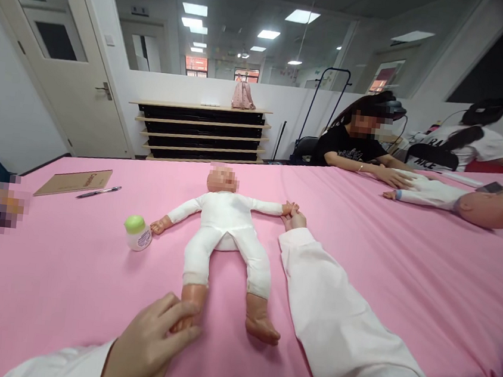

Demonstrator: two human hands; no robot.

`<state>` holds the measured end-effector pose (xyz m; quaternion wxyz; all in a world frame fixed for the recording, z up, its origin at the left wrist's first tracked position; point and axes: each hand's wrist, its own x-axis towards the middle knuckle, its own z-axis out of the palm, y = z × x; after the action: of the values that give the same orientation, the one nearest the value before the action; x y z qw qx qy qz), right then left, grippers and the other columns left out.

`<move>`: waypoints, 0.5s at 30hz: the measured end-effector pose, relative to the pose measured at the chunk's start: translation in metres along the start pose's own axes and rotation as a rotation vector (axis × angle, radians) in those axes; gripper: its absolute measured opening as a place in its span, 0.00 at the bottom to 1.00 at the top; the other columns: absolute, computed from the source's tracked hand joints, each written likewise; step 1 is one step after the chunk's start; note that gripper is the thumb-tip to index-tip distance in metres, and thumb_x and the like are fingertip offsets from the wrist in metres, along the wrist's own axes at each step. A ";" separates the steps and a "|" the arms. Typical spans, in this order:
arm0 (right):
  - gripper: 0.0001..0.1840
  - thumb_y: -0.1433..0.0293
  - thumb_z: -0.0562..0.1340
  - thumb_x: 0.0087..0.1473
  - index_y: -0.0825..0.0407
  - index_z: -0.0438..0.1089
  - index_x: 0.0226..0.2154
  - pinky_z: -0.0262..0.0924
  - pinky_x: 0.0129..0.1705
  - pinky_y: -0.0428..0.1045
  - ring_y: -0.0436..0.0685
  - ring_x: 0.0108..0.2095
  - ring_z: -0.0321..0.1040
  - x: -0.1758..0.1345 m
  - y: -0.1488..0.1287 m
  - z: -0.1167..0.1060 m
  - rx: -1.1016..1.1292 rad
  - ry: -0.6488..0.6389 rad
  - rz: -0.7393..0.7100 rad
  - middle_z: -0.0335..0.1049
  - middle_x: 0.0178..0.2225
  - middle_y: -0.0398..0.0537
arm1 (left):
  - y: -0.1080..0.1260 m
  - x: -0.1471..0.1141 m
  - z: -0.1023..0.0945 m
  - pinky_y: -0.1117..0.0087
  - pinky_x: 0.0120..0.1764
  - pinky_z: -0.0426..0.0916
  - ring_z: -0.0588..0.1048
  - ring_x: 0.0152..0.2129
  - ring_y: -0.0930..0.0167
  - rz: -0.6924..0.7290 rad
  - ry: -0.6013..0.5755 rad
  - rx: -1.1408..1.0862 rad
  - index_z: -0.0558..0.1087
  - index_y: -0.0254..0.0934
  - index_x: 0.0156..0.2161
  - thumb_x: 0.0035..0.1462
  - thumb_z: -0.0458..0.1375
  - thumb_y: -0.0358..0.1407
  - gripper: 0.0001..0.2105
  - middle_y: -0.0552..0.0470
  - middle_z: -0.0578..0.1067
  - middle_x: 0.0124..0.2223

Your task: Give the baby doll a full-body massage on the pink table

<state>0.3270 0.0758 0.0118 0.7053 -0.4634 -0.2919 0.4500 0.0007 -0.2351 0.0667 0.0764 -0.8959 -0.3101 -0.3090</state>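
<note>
A baby doll (226,213) in a white cloth suit lies on its back on the pink-covered table, arms spread and feet towards me. My left hand (150,340) is closed around its foot on the left, thumb on one side and fingers on the other, hiding part of the toes. At the far end of my stretched arm, my right hand (295,219) pinches the doll's hand (289,208) on the right. The doll's other hand (160,225) rests beside a small jar (137,233) with a green lid. Its right-side foot (261,320) lies free.
A brown notebook (75,182) and a pen (98,192) lie at the left on the pink cloth (66,277). Across the table at right, a person in a black shirt (350,148) has hands on another doll (487,208). Another person (471,146) sits behind.
</note>
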 end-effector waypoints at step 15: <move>0.16 0.71 0.58 0.48 0.53 0.68 0.42 0.57 0.54 0.50 0.53 0.48 0.64 -0.038 -0.036 0.077 -0.248 -0.341 -0.581 0.68 0.46 0.48 | -0.018 0.068 -0.016 0.67 0.38 0.68 0.67 0.39 0.69 0.041 0.191 0.053 0.69 0.36 0.38 0.58 0.43 0.22 0.14 0.46 0.72 0.41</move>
<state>0.2596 0.0656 0.0755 0.6834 -0.3615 -0.5774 0.2624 0.0235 -0.1917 0.1195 0.1357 -0.8662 -0.2910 -0.3829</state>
